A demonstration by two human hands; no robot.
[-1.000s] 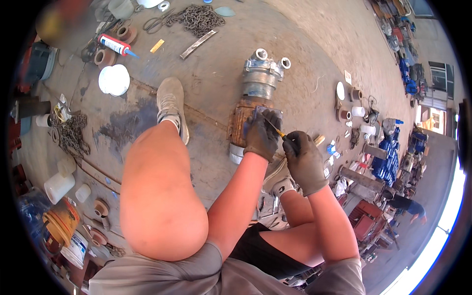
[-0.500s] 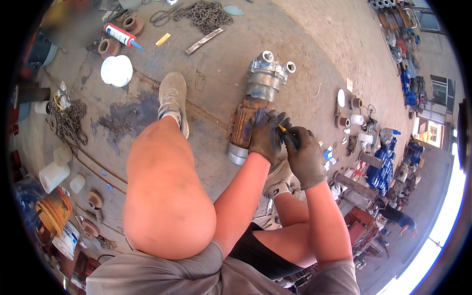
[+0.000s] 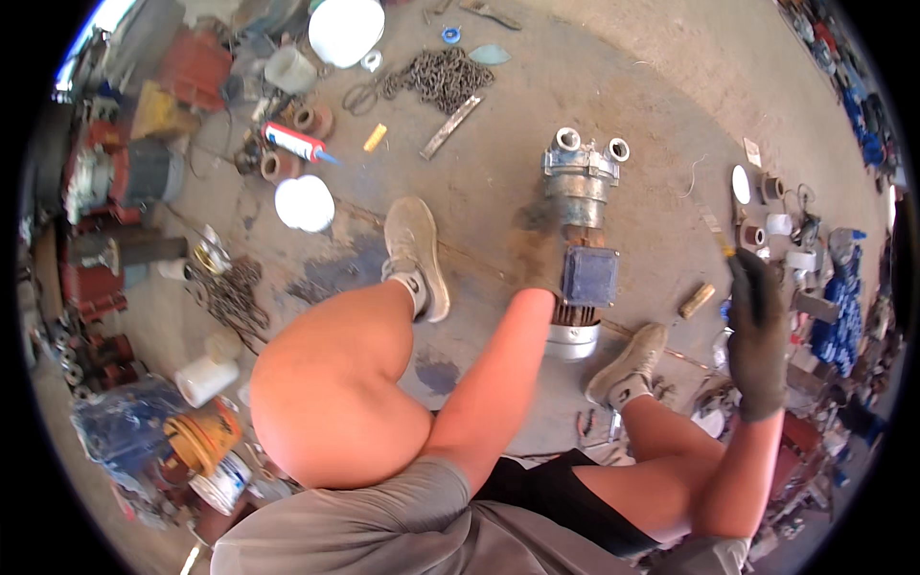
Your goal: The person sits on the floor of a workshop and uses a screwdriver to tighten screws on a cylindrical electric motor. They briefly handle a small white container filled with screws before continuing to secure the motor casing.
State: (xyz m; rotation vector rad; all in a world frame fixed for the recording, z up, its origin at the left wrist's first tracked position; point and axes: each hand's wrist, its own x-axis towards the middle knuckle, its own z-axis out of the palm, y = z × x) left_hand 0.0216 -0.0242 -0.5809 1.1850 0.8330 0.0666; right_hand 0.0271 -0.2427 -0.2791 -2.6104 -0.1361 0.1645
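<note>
While floor (image 3: 489, 206) carries motor unit (image 3: 578, 206) in the middle, its silvery end is far

Just left of the motor unit, the left hand (image 3: 535, 238) is blurred; its opening and hold I cannot tell. Well to the right, the right hand (image 3: 758, 331) is closed around a slim tool (image 3: 715, 230).
</note>
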